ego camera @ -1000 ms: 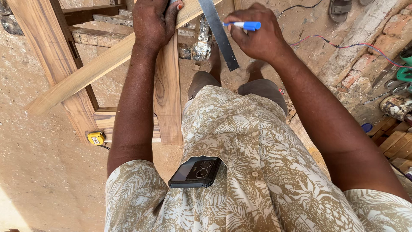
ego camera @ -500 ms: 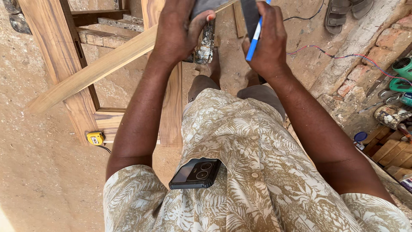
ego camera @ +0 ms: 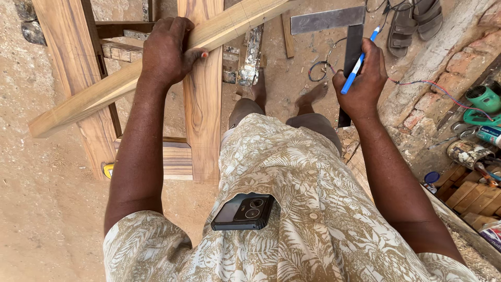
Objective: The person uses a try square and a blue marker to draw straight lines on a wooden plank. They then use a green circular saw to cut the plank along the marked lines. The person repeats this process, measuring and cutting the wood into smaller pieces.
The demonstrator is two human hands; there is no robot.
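My left hand grips a long pale wooden strip that lies slanted across a wooden frame. My right hand holds a blue pen and a metal try square, whose dark stock passes through the fist while its steel blade points left above it. The square is held off to the right, away from the frame. My bare feet stand on the sandy ground below.
A dark phone sticks out of my shirt pocket. A pair of sandals and wires lie at the top right. Brick rubble, a green power tool, cans and wood offcuts sit along the right. A yellow tape measure peeks beside my left forearm.
My right hand has carried the try square and pen off the wood to the right. My left hand has stayed on the slanted strip.
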